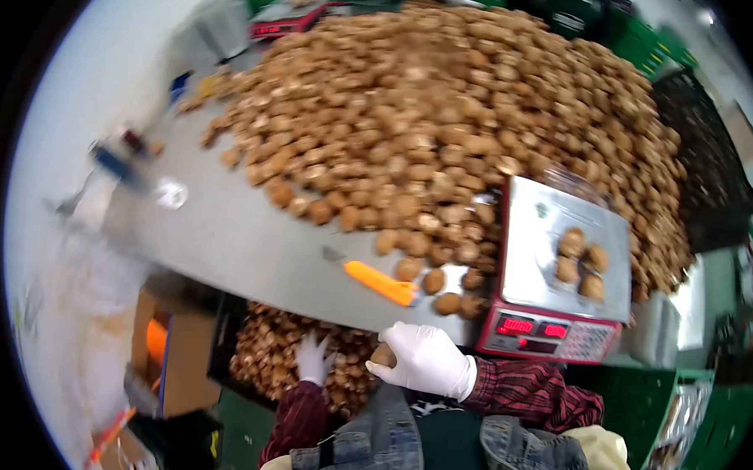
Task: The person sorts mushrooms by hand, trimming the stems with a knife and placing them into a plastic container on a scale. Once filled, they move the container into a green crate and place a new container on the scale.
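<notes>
My left hand [313,359], in a white glove, reaches down into a dark crate [220,346] of brown mushrooms below the table edge. Its fingers are spread and touch the mushrooms there. At the table's front edge my right hand [426,359], gloved too, is closed around a brown mushroom [383,355], partly hidden by the fingers. Just right of that hand stands a red digital scale [519,241] with several mushrooms [583,262] on its steel plate. An orange-handled knife [380,283] lies on the table in front of my right hand.
A large heap of mushrooms [415,127] covers much of the grey table [225,237]. Behind it sits a second red scale [289,21] near green crates. On the floor at left is a cardboard box [190,357]; a black crate [703,157] stands far right.
</notes>
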The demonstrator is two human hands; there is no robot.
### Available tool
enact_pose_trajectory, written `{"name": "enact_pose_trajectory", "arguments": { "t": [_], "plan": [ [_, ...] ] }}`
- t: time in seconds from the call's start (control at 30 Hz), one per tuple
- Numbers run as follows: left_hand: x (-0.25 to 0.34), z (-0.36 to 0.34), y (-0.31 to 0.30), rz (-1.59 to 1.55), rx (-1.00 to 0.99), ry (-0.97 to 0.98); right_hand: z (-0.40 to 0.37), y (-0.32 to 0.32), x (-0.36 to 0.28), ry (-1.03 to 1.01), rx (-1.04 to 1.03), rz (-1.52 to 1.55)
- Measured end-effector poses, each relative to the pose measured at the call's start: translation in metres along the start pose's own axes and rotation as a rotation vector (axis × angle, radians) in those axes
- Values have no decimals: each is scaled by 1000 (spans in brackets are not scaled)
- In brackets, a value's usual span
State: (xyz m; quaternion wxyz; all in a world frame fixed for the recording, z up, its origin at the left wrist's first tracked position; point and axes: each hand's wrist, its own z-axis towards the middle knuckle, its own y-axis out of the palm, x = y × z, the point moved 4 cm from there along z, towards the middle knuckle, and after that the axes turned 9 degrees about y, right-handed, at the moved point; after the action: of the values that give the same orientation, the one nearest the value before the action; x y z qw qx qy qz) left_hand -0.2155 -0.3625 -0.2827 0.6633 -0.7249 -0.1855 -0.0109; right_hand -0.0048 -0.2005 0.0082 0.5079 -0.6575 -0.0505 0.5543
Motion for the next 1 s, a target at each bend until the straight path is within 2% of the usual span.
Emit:
{"name": "enact_pose_trajectory", "arguments": {
  "t": [0.07, 0.13, 0.2, 0.23, 0.27, 0.33, 0.37, 0.4, 0.43, 0.47, 0.53, 0.6, 0.67, 0.73, 0.8, 0.83, 0.87, 0.9, 0.93, 1.0],
  "plan": [
    [-27, -28, 16, 177, -231, -8, -8, -43, 7, 186, 18, -48],
    [-72, -44, 26, 162, -236, -194, -18, -93, 12, 213, 208, -118],
    [-114, -59, 13, 119, -344, -453, -38, -137, 27, 350, 456, -212],
    [-137, -63, 9, -24, -364, -553, -51, -153, 43, 369, 653, -331],
    [-164, -74, 3, -167, -379, -660, -59, -171, 58, 436, 745, -426],
    [-238, -82, 29, -46, -230, -432, -71, -196, 86, 551, 893, -464],
    [-211, -65, -21, -70, -148, -496, -75, -202, 97, 561, 856, -556],
    [-212, -56, -43, -109, 204, -412, -81, -205, 110, 635, 801, -574],
    [-196, -37, -78, -12, 380, -349, -83, -207, 113, 728, 788, -563],
    [-177, -18, -112, -95, 586, -252, -85, -208, 110, 788, 823, -472],
    [-103, 26, -190, -196, 809, -170, -91, -204, 109, 623, 901, -434],
    [-59, 62, -226, -156, 847, -137, -82, -194, 90, 579, 919, -260],
    [-13, 102, -256, -369, 866, -5, -74, -179, 76, 505, 910, -246],
    [9, 146, -263, -391, 837, 98, -59, -159, 59, 420, 784, -249],
    [22, 189, -267, -375, 863, 148, -48, -137, 49, 417, 608, -214],
    [25, 205, -269, -270, 833, 137, -40, -126, 41, 286, 611, -275],
    [26, 219, -270, -165, 803, 127, -36, -118, 35, 292, 542, -307],
    [-1, 239, -249, -131, 668, 140, -34, -111, 31, 284, 503, -305],
    [-21, 246, -241, -129, 668, 144, -33, -105, 30, 276, 463, -304],
    [-48, 258, -234, -681, 670, 134, -33, -95, 33, 234, 425, -254]
  ]
}}
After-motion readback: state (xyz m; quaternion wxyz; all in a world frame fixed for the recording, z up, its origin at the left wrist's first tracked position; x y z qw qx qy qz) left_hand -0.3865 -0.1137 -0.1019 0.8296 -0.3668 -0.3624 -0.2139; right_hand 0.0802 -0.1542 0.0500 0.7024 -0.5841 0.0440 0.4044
